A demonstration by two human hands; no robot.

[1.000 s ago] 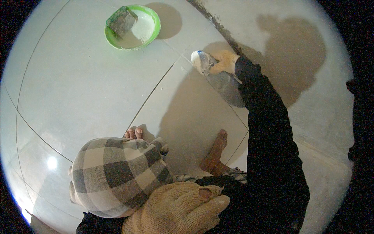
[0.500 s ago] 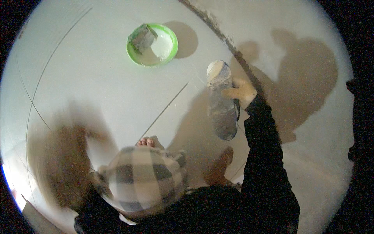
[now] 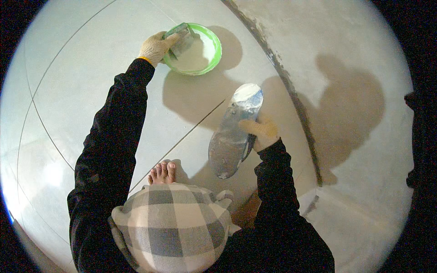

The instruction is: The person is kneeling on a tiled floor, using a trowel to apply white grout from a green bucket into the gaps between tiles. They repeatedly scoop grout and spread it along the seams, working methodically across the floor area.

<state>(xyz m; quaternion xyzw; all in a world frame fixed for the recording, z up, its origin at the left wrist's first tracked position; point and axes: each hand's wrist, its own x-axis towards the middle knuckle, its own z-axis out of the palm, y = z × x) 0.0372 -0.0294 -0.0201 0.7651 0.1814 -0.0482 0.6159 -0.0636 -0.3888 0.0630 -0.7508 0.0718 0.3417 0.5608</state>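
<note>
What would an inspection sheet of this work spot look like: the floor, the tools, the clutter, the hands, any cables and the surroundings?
Surface: pale tiled floor with thin joint lines; a rough grey mortar seam runs along its edge.
Job's things: green bowl of white paste; small trowel resting in it; long steel float with a dab of white paste at its far tip.
Clutter: nothing seen.
Hands: left hand, gloved, grips the small trowel; right hand, gloved, holds the steel float.
Cables: nothing seen.
Surroundings: bare toes on the tile, a checked cloth over the knee, shadows on the plain grey floor beyond the seam.
</note>
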